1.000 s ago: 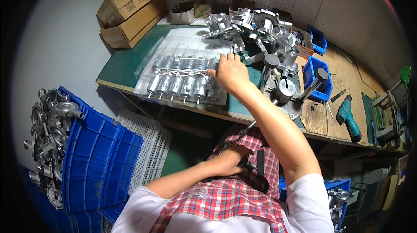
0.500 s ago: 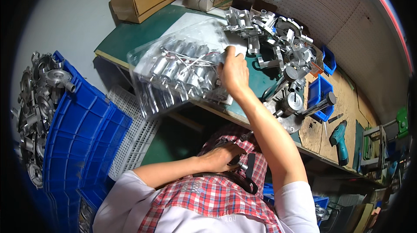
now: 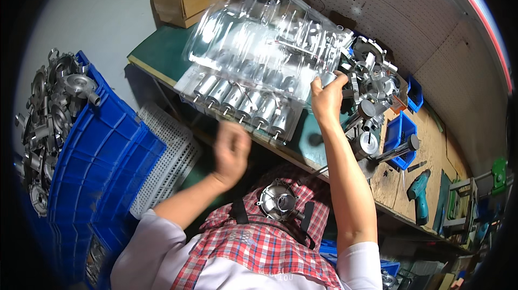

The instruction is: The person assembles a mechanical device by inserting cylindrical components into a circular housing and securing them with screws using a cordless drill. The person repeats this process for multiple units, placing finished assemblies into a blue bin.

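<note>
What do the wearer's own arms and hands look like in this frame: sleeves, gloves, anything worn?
Both hands are bare, with no gloves, and no rings or watch can be made out. The left hand is motion-blurred; the right hand is sharp. Both forearms are uncovered up to short white sleeves near the shoulders. Over the white shirt sits a red, white and grey plaid apron with dark straps.

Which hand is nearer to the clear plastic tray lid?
Right. The right hand grips the raised clear plastic tray lid at its edge; the left hand is below, apart.

Head view, steeply down over workbench (image 3: 162,47)
</note>
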Available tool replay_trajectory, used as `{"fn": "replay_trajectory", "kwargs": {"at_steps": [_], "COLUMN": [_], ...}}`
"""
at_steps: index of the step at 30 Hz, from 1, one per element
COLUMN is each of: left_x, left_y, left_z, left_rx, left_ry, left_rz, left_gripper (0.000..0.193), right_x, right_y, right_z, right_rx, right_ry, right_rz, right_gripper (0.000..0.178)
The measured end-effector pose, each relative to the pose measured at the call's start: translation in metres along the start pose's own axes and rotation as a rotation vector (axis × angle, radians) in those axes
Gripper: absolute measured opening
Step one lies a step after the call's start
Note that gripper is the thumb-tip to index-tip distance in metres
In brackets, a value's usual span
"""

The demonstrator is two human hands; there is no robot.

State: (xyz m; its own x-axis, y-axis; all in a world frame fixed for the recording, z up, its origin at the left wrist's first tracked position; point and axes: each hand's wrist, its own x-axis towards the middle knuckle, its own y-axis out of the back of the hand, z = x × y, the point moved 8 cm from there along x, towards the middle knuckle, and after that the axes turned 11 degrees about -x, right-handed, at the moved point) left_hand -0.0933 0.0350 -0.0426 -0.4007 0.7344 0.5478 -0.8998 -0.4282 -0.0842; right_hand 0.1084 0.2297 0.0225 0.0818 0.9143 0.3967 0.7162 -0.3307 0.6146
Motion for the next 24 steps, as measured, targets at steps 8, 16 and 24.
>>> {"fn": "replay_trajectory", "kwargs": {"at_steps": [8, 16, 24], "left_x": [0.044, -0.031, -0.354], "left_y": [0.117, 0.338, 0.585], "left_z": [0.049, 0.005, -0.008], "left_rx": [-0.437, -0.202, 0.824], "left_ry": [0.412, 0.795, 1.783], "left_rz": [0.200, 0.173, 0.064], "left_gripper": [0.045, 0.035, 0.031], "right_x": [-0.058, -0.104, -0.095], "right_y": [0.051, 0.077, 0.098], "right_z": [-0.061, -0.063, -0.008], "right_rx": [0.010, 0.815, 0.591], "right_ry": [0.275, 0.027, 0.089], "right_rz": [0.014, -0.362, -0.241], "right_gripper": [0.045, 0.043, 0.044]}}
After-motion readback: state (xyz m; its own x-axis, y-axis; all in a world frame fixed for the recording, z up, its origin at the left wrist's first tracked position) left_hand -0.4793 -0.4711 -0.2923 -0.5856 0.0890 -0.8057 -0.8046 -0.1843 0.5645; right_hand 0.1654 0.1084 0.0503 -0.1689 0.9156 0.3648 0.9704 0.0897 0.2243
